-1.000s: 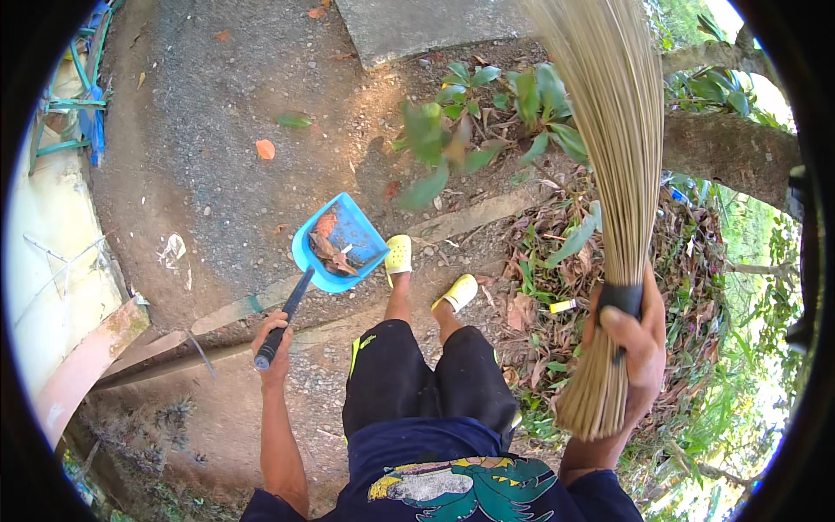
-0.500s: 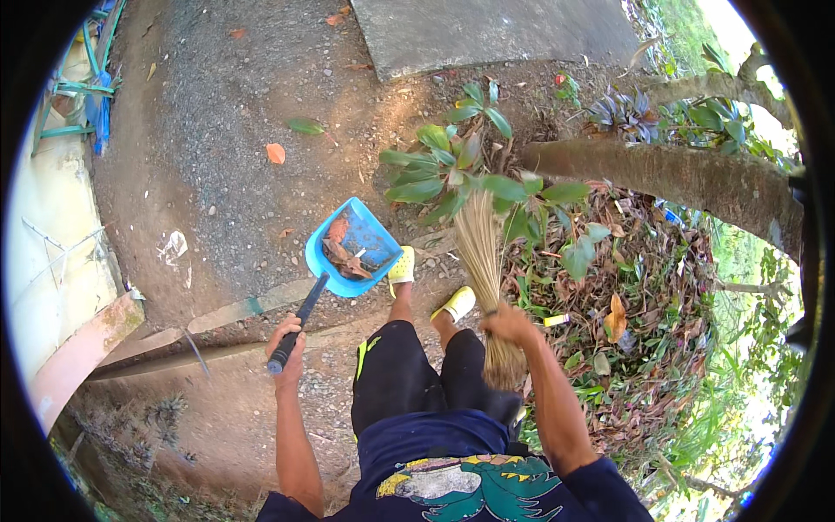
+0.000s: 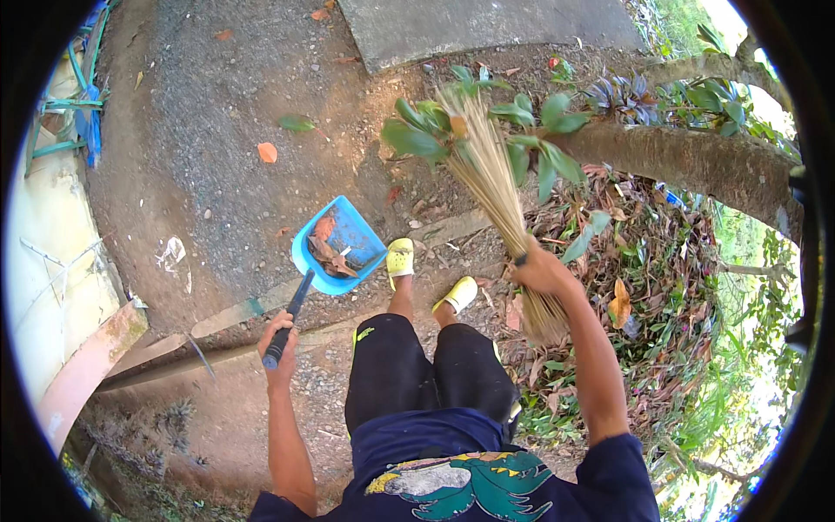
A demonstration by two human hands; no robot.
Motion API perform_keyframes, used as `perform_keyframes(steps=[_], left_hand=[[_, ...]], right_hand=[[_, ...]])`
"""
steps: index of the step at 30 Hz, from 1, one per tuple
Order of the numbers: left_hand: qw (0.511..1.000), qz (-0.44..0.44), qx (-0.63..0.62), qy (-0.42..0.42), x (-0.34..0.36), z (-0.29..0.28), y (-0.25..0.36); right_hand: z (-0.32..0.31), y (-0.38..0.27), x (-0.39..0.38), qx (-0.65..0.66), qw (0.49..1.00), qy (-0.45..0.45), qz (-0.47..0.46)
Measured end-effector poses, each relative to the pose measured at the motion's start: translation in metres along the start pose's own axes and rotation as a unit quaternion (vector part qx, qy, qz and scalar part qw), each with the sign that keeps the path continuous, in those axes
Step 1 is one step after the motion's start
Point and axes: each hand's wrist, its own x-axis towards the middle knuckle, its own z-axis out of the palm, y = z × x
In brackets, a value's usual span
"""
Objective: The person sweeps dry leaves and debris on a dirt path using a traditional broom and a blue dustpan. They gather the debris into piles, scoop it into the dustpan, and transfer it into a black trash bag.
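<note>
My left hand [image 3: 278,342] is closed round the black handle of a blue dustpan [image 3: 355,228]. Dry brown leaves [image 3: 330,252] and some dirt lie in the pan, which is to the left of my feet. In my right hand [image 3: 544,268] is a stick broom [image 3: 490,165], gripped at its dark binding. The broom's spread bristles point away from me and pass over a green leafy plant [image 3: 417,135] beside the tree trunk. Its shorter bundled end sticks out below my hand. Some bristle tips are blurred among the leaves.
A curved tree trunk [image 3: 670,161] leans in from the right. Under it lies a heap of dead leaves [image 3: 644,304]. A concrete slab [image 3: 487,35] is at the far side. An orange leaf [image 3: 267,152] and a green leaf [image 3: 297,123] lie on the gravel. A pale wall [image 3: 52,226] borders the left.
My right hand has moved right and slightly farther away, and the broom now tilts to the left across the plant, whose leaves have shifted. The dustpan has drifted slightly left with my left hand.
</note>
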Motion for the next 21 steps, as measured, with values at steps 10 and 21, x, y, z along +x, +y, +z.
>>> perform_keyframes(steps=[10, 21], left_hand=[[0.998, -0.038, -0.015, 0.038, -0.011, -0.018, -0.002], [1.000, 0.002, -0.005, -0.022, -0.007, -0.007, 0.001]], right_hand=[[0.011, 0.047, -0.128, -0.017, 0.994, -0.093, 0.053], [0.085, 0.078, -0.016, -0.066, 0.994, -0.079, 0.033]])
